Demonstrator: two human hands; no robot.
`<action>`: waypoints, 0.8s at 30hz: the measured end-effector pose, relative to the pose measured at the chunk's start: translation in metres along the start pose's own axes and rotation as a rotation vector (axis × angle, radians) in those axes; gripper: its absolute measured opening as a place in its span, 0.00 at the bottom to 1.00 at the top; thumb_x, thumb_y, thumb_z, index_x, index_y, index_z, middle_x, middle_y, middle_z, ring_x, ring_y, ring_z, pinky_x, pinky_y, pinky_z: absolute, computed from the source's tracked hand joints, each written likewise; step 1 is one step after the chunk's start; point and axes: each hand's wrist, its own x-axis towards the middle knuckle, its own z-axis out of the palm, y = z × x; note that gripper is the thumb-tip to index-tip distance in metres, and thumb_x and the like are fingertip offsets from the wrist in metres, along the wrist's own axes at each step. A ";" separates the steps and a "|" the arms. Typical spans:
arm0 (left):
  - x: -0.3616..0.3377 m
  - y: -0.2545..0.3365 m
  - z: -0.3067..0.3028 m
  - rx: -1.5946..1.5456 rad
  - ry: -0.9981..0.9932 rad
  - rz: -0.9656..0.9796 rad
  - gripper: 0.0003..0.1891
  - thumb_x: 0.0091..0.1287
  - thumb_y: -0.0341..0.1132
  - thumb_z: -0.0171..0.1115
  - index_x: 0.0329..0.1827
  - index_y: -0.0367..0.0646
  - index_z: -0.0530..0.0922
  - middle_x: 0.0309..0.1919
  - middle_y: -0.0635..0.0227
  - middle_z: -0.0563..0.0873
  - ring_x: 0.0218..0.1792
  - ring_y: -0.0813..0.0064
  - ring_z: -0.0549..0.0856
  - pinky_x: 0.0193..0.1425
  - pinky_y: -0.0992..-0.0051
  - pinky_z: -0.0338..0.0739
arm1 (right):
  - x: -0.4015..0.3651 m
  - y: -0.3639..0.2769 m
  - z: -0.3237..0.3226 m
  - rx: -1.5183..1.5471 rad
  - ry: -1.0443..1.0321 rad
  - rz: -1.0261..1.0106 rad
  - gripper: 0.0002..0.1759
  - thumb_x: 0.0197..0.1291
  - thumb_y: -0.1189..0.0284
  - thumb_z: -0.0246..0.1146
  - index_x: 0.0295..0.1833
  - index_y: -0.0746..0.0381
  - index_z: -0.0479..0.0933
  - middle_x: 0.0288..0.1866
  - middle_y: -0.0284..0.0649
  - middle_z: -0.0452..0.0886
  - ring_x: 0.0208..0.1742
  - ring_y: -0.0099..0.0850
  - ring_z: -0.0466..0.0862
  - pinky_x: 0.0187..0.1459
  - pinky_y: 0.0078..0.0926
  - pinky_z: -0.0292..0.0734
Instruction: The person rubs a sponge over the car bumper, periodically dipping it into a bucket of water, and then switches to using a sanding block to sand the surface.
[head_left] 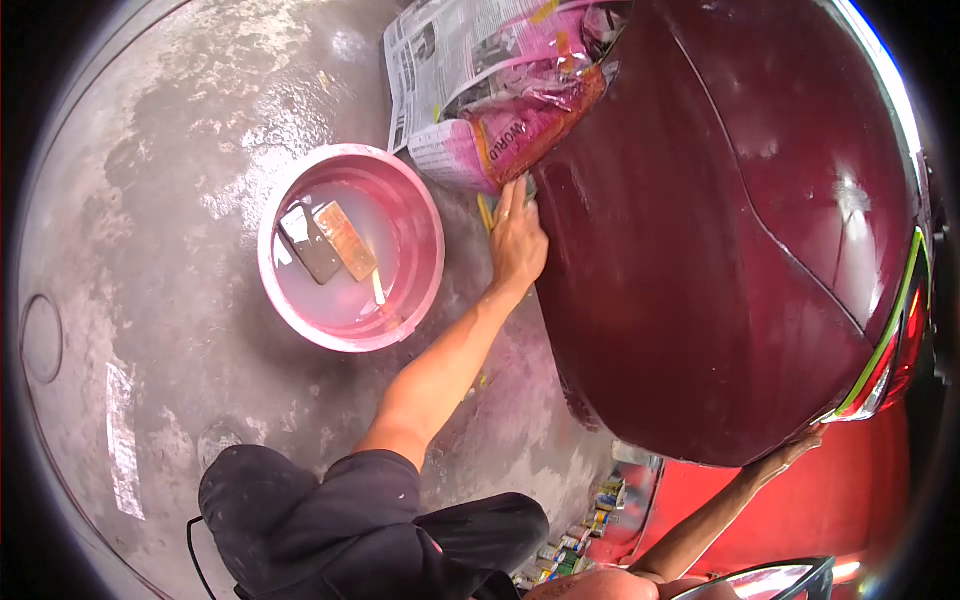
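A dark maroon car body panel [650, 280], glossy in places, fills the right side of the view. My left hand [518, 240] presses at its left edge with fingers close together. A small grey-green piece [530, 187] shows at those fingertips, too little visible to name. Beside them is a yellow strip [487, 212]. Newspaper and pink-stained plastic sheeting [520, 130] cover the part just above this hand. At the lower right, my right hand [795, 450] rests stretched out against the panel's lower edge, near the red tail light [895, 360] edged with green tape.
On the wet, blotchy concrete floor [150, 250] stands a pink bucket [425, 230] of cloudy water, holding a brown block [345, 240] and a dark grey block [312, 250]. Several small cans [575, 540] line the floor near a red surface [780, 515] at the bottom.
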 end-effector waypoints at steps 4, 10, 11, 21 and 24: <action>0.005 0.010 -0.010 0.042 -0.053 -0.008 0.21 0.75 0.28 0.49 0.68 0.30 0.71 0.66 0.46 0.75 0.66 0.45 0.75 0.71 0.55 0.69 | -0.030 -0.071 0.051 0.009 0.163 0.069 0.54 0.69 0.29 0.32 0.84 0.62 0.42 0.85 0.51 0.46 0.84 0.45 0.53 0.80 0.51 0.57; 0.008 0.015 -0.001 0.093 -0.055 0.018 0.23 0.77 0.32 0.46 0.71 0.30 0.70 0.72 0.49 0.72 0.72 0.47 0.70 0.81 0.52 0.54 | -0.034 -0.084 0.068 -0.040 0.201 0.069 0.54 0.70 0.30 0.28 0.83 0.64 0.47 0.82 0.56 0.53 0.82 0.49 0.57 0.79 0.52 0.59; 0.000 0.004 -0.002 0.051 -0.060 0.005 0.23 0.78 0.33 0.45 0.71 0.29 0.69 0.73 0.48 0.71 0.73 0.47 0.70 0.81 0.54 0.55 | -0.036 -0.085 0.066 -0.016 0.195 0.073 0.53 0.71 0.31 0.28 0.83 0.64 0.47 0.82 0.56 0.54 0.82 0.49 0.58 0.79 0.51 0.59; -0.116 0.051 -0.006 -0.028 -0.176 -0.157 0.27 0.80 0.33 0.44 0.78 0.29 0.59 0.78 0.43 0.61 0.80 0.44 0.57 0.82 0.54 0.53 | -0.031 -0.091 0.074 -0.026 0.307 0.132 0.48 0.73 0.35 0.28 0.81 0.61 0.56 0.80 0.54 0.62 0.79 0.50 0.65 0.77 0.53 0.61; -0.064 0.035 0.005 -0.010 -0.113 -0.141 0.27 0.80 0.34 0.42 0.78 0.29 0.59 0.79 0.41 0.59 0.80 0.45 0.56 0.83 0.56 0.53 | -0.026 -0.064 0.053 -0.071 0.271 0.092 0.49 0.73 0.35 0.26 0.82 0.62 0.55 0.81 0.54 0.59 0.80 0.49 0.62 0.78 0.53 0.59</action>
